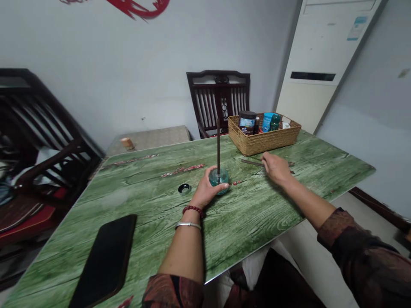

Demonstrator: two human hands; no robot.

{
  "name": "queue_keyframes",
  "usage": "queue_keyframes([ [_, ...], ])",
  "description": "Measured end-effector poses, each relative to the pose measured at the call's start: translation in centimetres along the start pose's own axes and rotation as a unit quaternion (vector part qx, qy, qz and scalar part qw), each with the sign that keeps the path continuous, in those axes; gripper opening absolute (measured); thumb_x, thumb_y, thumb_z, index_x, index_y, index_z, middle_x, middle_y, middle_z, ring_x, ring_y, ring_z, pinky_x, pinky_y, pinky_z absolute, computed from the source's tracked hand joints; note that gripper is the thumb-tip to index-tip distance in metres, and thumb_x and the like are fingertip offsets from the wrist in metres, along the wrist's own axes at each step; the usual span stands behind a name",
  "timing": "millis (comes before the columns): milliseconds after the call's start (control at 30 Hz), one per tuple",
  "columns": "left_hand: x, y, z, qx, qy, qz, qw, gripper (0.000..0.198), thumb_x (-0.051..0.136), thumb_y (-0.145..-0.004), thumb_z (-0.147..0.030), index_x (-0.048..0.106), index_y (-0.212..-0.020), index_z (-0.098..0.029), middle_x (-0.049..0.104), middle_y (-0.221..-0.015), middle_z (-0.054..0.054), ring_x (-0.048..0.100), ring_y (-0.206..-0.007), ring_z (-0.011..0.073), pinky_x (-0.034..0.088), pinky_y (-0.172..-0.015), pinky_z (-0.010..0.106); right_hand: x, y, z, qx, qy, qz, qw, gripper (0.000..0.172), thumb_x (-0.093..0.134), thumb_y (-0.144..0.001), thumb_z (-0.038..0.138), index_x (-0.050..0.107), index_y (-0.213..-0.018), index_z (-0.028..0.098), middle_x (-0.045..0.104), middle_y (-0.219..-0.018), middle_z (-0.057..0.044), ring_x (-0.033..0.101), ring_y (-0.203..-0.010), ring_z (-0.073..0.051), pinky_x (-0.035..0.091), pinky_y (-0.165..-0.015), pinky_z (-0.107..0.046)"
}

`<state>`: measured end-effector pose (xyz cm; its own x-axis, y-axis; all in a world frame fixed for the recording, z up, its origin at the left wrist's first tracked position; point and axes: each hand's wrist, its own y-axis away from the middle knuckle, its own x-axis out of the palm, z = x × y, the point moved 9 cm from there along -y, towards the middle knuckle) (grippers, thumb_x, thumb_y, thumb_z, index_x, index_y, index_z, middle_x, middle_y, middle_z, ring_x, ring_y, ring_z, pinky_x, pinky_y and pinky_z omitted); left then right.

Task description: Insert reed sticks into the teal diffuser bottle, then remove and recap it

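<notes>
My left hand [205,188] is wrapped round a small blue-green glass bottle [219,176] standing on the table. One thin dark stick [218,145] stands upright in the bottle's neck. To the left of the bottle lies a black ring-shaped cap [184,188]. Over on the right, the fingers of my right hand [276,167] are closed on dark sticks [252,163] lying low at the tabletop, in front of the basket. How many sticks are under the fingers is hidden.
A woven basket [269,143] with jars and bottles stands at the back right of the green wood-patterned table [154,248]. A black phone [104,261] lies at the front left. Dark wooden chairs [221,98] stand behind and to the left.
</notes>
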<state>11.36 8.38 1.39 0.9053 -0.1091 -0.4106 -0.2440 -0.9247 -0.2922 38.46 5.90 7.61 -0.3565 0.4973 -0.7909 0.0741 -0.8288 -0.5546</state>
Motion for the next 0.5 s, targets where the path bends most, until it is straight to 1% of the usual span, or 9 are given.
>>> queue_keyframes([
  [67,0.0,0.0,0.1,0.001,-0.003,0.000,1.000,0.079,0.082,-0.064,-0.045,0.047,-0.130,-0.019,0.063,-0.122,0.010,0.063,-0.111,0.0262,0.047,-0.101,0.044,-3.3,-1.4,1.8,-0.027,-0.099,-0.070,0.992,0.017,0.051,-0.091,0.022,0.064,-0.102,0.020,0.070,-0.088,-0.005,0.063,-0.080,-0.019,0.048,-0.076,-0.032],
  [100,0.0,0.0,0.1,0.002,-0.002,0.001,1.000,0.079,0.082,-0.064,-0.045,0.047,-0.130,-0.019,0.063,-0.123,0.010,0.062,-0.111,0.0263,0.047,-0.102,0.044,-4.8,-2.1,2.8,-0.033,-0.146,-0.093,0.984,0.017,0.051,-0.092,0.023,0.063,-0.104,0.020,0.070,-0.090,-0.004,0.064,-0.080,-0.018,0.049,-0.077,-0.032],
  [133,0.0,0.0,0.1,0.003,0.000,0.000,1.000,0.079,0.082,-0.064,-0.045,0.047,-0.130,-0.019,0.063,-0.123,0.010,0.062,-0.112,0.0265,0.047,-0.102,0.044,-6.2,-2.7,3.7,-0.034,-0.218,-0.112,0.969,0.016,0.052,-0.092,0.025,0.062,-0.104,0.021,0.071,-0.090,-0.003,0.064,-0.079,-0.016,0.050,-0.075,-0.031],
  [167,0.0,0.0,0.1,0.002,0.003,0.000,1.000,0.079,0.082,-0.064,-0.045,0.047,-0.129,-0.019,0.063,-0.123,0.010,0.062,-0.112,0.0268,0.046,-0.102,0.044,-7.2,-3.4,4.6,-0.030,-0.298,-0.123,0.946,0.014,0.054,-0.092,0.026,0.061,-0.102,0.022,0.071,-0.090,-0.002,0.064,-0.076,-0.015,0.051,-0.072,-0.029],
  [233,0.0,0.0,0.2,0.000,0.010,0.002,1.000,0.079,0.083,-0.064,-0.045,0.047,-0.129,-0.019,0.064,-0.122,0.010,0.063,-0.111,0.0271,0.047,-0.101,0.045,-8.3,-4.4,6.4,-0.020,-0.452,-0.126,0.883,0.011,0.058,-0.090,0.030,0.059,-0.098,0.023,0.071,-0.088,-0.001,0.063,-0.068,-0.012,0.051,-0.063,-0.026],
  [300,0.0,0.0,0.2,-0.004,0.016,0.003,1.000,0.078,0.083,-0.063,-0.044,0.048,-0.129,-0.020,0.065,-0.120,0.010,0.064,-0.109,0.0271,0.047,-0.100,0.045,-8.2,-5.1,8.1,-0.007,-0.548,-0.113,0.829,0.014,0.063,-0.088,0.033,0.056,-0.096,0.023,0.072,-0.087,0.000,0.062,-0.063,-0.010,0.050,-0.058,-0.023],
  [367,-0.1,0.0,0.2,-0.007,0.023,0.002,1.000,0.078,0.084,-0.063,-0.044,0.049,-0.128,-0.020,0.066,-0.119,0.009,0.065,-0.108,0.0270,0.048,-0.100,0.046,-7.2,-5.6,9.4,0.007,-0.595,-0.095,0.798,0.020,0.067,-0.085,0.036,0.056,-0.094,0.022,0.073,-0.086,0.000,0.062,-0.061,-0.009,0.048,-0.055,-0.021],
  [433,-0.2,0.0,0.1,-0.008,0.028,0.000,1.000,0.078,0.084,-0.061,-0.044,0.050,-0.127,-0.020,0.067,-0.119,0.009,0.065,-0.108,0.0268,0.048,-0.100,0.045,-5.6,-5.9,10.1,0.024,-0.613,-0.077,0.786,0.024,0.070,-0.082,0.038,0.056,-0.091,0.022,0.073,-0.083,0.000,0.061,-0.058,-0.009,0.047,-0.052,-0.020],
  [500,-0.2,0.0,0.0,-0.008,0.032,0.002,0.999,0.077,0.084,-0.061,-0.043,0.050,-0.126,-0.020,0.067,-0.119,0.008,0.065,-0.108,0.0265,0.048,-0.100,0.045,-4.2,-6.1,10.3,0.041,-0.616,-0.064,0.784,0.026,0.072,-0.080,0.039,0.056,-0.090,0.021,0.073,-0.081,0.000,0.060,-0.057,-0.009,0.045,-0.050,-0.019],
])
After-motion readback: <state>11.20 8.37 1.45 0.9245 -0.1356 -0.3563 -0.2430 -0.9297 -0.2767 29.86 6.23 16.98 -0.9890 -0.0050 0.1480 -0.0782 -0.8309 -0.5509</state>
